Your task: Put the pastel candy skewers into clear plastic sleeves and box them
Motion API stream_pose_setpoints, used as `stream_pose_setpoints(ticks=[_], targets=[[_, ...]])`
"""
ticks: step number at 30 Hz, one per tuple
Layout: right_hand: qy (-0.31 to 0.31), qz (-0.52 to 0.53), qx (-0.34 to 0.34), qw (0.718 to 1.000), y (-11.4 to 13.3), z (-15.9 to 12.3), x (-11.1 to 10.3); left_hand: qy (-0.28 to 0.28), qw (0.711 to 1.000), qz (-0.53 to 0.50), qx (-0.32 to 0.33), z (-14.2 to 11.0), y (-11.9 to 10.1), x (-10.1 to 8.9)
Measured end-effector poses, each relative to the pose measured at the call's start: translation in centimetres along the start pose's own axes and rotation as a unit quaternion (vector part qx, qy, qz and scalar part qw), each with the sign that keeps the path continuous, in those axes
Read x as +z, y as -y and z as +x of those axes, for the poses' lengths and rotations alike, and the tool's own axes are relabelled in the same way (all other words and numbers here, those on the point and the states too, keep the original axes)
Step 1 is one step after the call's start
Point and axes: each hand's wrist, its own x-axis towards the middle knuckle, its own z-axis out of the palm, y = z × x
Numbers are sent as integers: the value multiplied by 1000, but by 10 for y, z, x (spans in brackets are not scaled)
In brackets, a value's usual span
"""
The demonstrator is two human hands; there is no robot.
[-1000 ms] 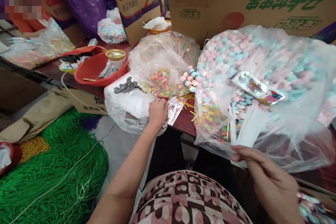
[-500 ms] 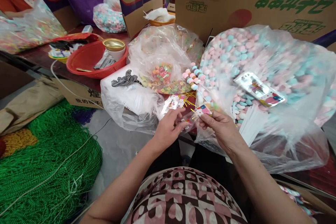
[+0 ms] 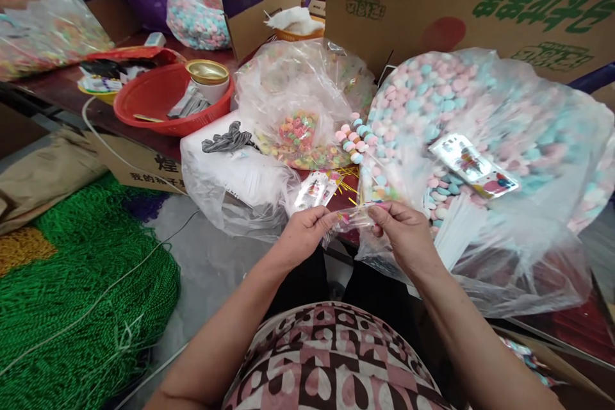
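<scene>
A small clear printed plastic packet point(image 3: 354, 215) is stretched between my two hands over the table's front edge. My left hand point(image 3: 307, 230) pinches one end between thumb and fingers. At the other end my right hand point(image 3: 402, 230) is closed, its thumb pressed on the packet. Just beyond the left hand lies a pile of silver printed packets point(image 3: 313, 189). Yellow twist ties point(image 3: 346, 182) are scattered beside them. Skewers of pink, blue and brown candies point(image 3: 356, 138) lie further back. White sticks point(image 3: 456, 230) rest right of my right hand.
A big bag of pink and blue candies point(image 3: 432, 90) fills the right, with a silver packet stack point(image 3: 473, 163) on it. Ring candies point(image 3: 298, 131) sit in a bag at centre. A red basin point(image 3: 144, 106), white bag point(image 3: 225, 186) and green cords point(image 3: 96, 295) are leftward.
My left hand has gone from loosely spread to pinching the packet's end. The packet now lies flatter and is drawn out between both hands. The view has shifted slightly.
</scene>
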Motion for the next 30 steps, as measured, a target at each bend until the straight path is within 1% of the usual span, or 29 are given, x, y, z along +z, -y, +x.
stream_pose_setpoints(ticks=[3, 6, 8, 10, 11, 13, 14, 17, 19, 21, 23, 25, 27, 28, 29, 30], targets=[[-17, -16, -16, 1000, -4, -3, 4, -12, 999, 36, 32, 1, -2, -2], [-6, 42, -6, 999, -4, -3, 7, 4, 997, 57, 52, 2, -5, -4], [4, 74, 4, 997, -2, 0, 7, 19, 997, 62, 43, 1, -5, -6], [-3, 72, 3, 997, 0, 2, 7, 25, 998, 57, 31, 0, -3, -7], [-11, 59, -4, 998, 1, 2, 8, 19, 999, 44, 25, 0, -1, -6], [-25, 11, -24, 999, 4, 3, 10, -7, 1000, -10, 8, 1, 3, -5], [-29, -21, -37, 999, 7, 3, 11, -19, 998, -56, -3, 1, 5, -3], [-26, -103, -77, 991, 15, 4, 16, -42, 975, -212, -44, 4, 8, 0], [-22, -125, -99, 987, 19, 6, 20, -40, 960, -271, -60, 5, 9, -1], [-16, -139, -117, 983, 22, 8, 24, -34, 956, -283, -63, 7, 9, -3], [0, -158, -131, 979, 26, 14, 26, -46, 955, -286, -56, 8, 9, -6], [19, -177, -137, 975, 31, 24, 24, -81, 947, -308, -45, 10, 11, -10], [20, -207, -149, 967, 37, 42, 18, -116, 931, -344, -39, 12, 12, -12], [7, -236, -163, 958, 40, 53, 13, -130, 923, -360, -40, 13, 13, -13], [-17, -279, -184, 942, 43, 65, 8, -140, 916, -374, -43, 13, 13, -13], [-47, -332, -206, 919, 45, 78, 3, -146, 909, -387, -48, 14, 13, -13]])
